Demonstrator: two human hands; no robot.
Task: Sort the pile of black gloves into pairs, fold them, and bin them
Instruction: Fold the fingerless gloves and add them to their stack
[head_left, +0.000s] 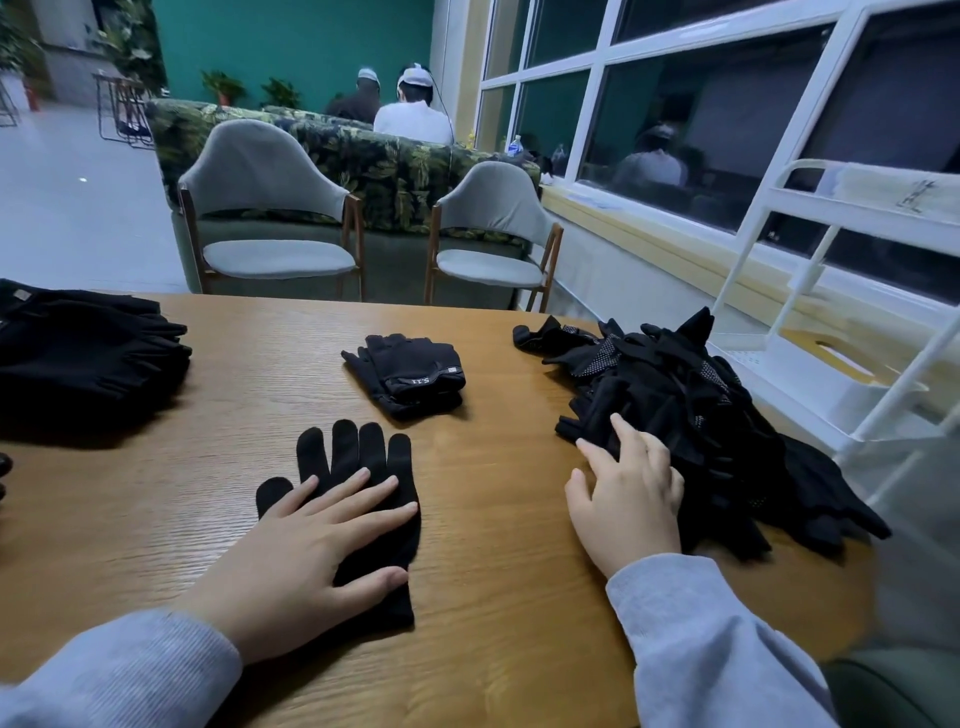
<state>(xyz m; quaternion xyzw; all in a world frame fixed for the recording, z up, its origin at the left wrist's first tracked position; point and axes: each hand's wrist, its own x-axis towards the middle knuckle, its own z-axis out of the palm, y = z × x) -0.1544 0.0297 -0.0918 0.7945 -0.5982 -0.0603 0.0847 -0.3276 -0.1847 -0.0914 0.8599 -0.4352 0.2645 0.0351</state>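
Note:
A single black glove (358, 457) lies flat on the wooden table (493, 597), fingers pointing away from me. My left hand (306, 551) rests flat on it, fingers spread, gripping nothing. To the right sits the loose pile of black gloves (696, 415). My right hand (628, 493) touches the pile's near left edge with its fingers apart; part of the hand is hidden by the gloves. A folded pair of black gloves (410, 376) with a small label lies at the table's middle. A stack of black gloves (88, 358) sits at the far left.
A white wire rack (810, 332) with a tray stands at the right table edge by the window. Two grey chairs (270, 208) face the table's far side. Behind them is a leaf-patterned sofa where two people sit with their backs to me.

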